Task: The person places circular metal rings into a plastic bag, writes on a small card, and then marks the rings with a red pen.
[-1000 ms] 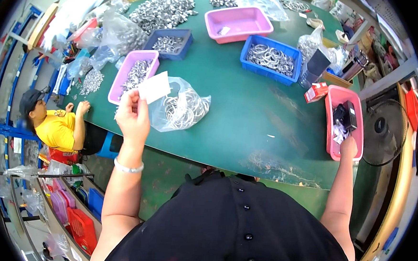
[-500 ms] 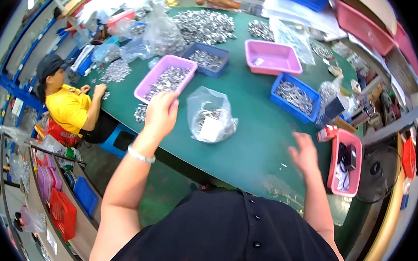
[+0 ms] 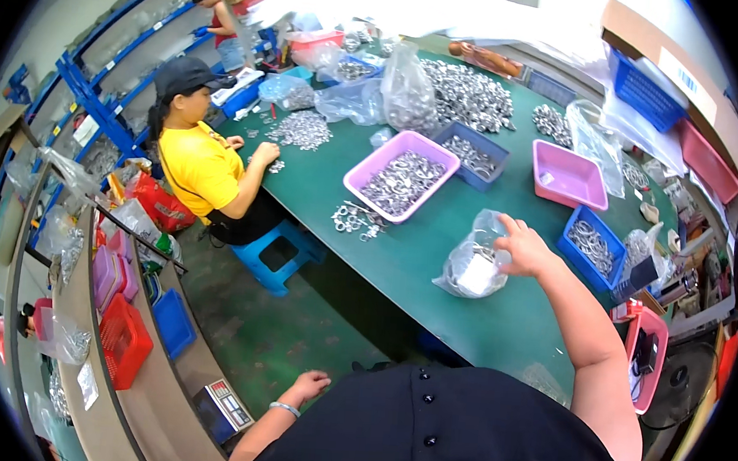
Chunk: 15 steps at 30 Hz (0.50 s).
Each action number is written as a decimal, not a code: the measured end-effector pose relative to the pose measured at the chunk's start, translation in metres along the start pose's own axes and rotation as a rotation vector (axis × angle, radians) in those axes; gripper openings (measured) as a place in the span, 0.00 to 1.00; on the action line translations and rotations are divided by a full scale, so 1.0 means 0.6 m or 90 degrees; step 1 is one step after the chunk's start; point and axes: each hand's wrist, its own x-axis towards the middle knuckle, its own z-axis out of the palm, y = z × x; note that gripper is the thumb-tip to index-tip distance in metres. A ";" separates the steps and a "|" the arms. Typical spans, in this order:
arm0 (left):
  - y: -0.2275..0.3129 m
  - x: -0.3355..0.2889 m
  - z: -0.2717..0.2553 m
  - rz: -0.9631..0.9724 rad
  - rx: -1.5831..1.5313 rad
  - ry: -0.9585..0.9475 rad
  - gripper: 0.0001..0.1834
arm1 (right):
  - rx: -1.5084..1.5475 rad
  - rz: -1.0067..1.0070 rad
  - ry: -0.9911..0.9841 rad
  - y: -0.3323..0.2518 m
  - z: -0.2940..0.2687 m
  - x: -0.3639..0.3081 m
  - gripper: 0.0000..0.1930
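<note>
A clear plastic bag [image 3: 467,262] of metal parts with a white label stands on the green table [image 3: 417,267]. My right hand [image 3: 527,250] reaches over the table, its fingers closed on the bag's upper edge. Down by my waist, off the table, my left hand [image 3: 312,385] hangs with its fingers curled together and nothing visible in them. Beyond the bag to the left is a pink tub [image 3: 360,179] of metal parts, with several loose metal rings [image 3: 356,220] beside it.
A grey-blue bin [image 3: 492,177], a second pink tub [image 3: 575,198] and a blue bin [image 3: 572,246] stand farther back. A co-worker in yellow [image 3: 200,165] sits at the left edge near a blue stool [image 3: 276,254]. A digital scale [image 3: 230,404] rests on the shelf at lower left.
My view has swung left. My left hand has come away from the pink tub to my waist. My right hand has moved from bare table to the plastic bag and taken hold of it.
</note>
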 end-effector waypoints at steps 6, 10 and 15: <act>-0.100 -0.075 -0.066 -0.161 -0.083 0.300 0.05 | 0.080 0.081 0.084 -0.004 0.033 0.003 0.17; -0.122 -0.087 -0.059 -0.275 -0.345 0.381 0.07 | 0.247 0.055 0.205 0.049 0.085 -0.005 0.09; -0.112 -0.121 -0.003 -0.041 -0.164 0.292 0.07 | 0.411 0.036 0.299 0.006 0.109 -0.027 0.09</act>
